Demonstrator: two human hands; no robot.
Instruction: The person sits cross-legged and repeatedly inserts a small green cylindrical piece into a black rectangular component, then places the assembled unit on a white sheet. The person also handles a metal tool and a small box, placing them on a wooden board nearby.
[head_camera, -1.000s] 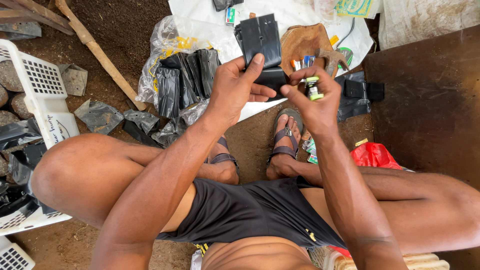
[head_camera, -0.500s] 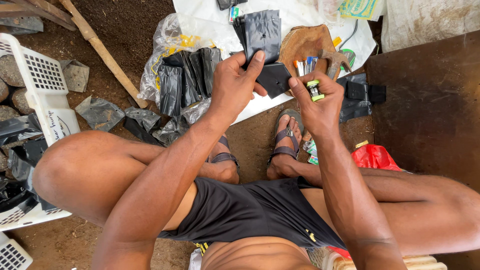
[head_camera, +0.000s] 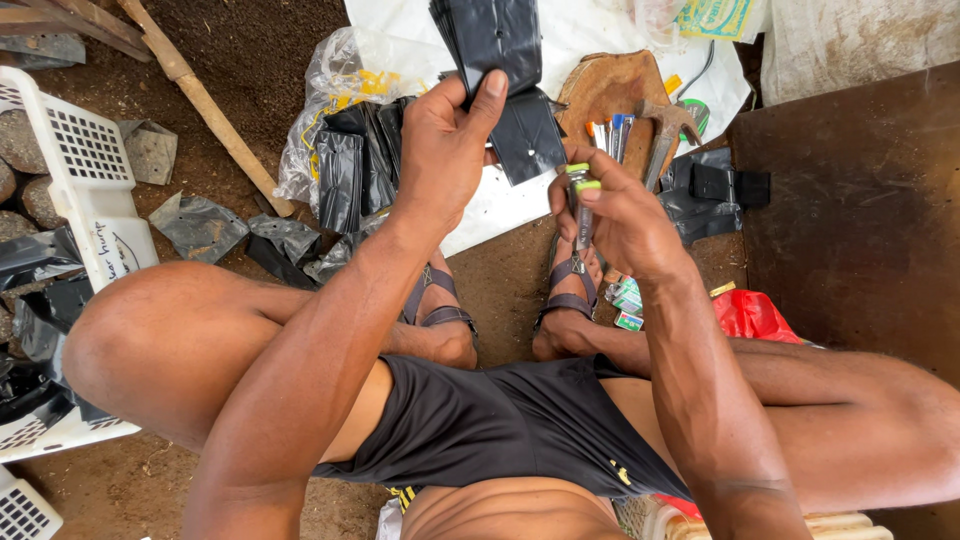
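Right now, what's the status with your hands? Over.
Left hand gripping stack of black plastic bags. Right hand pinching small green-capped tool. Hammer and wooden block beyond, clear of the hands.

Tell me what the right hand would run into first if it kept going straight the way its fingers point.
Probably the lower black plastic bag held by the left hand. The right hand, gripping a small green-tipped tool, points up and left toward it, though depth is unclear.
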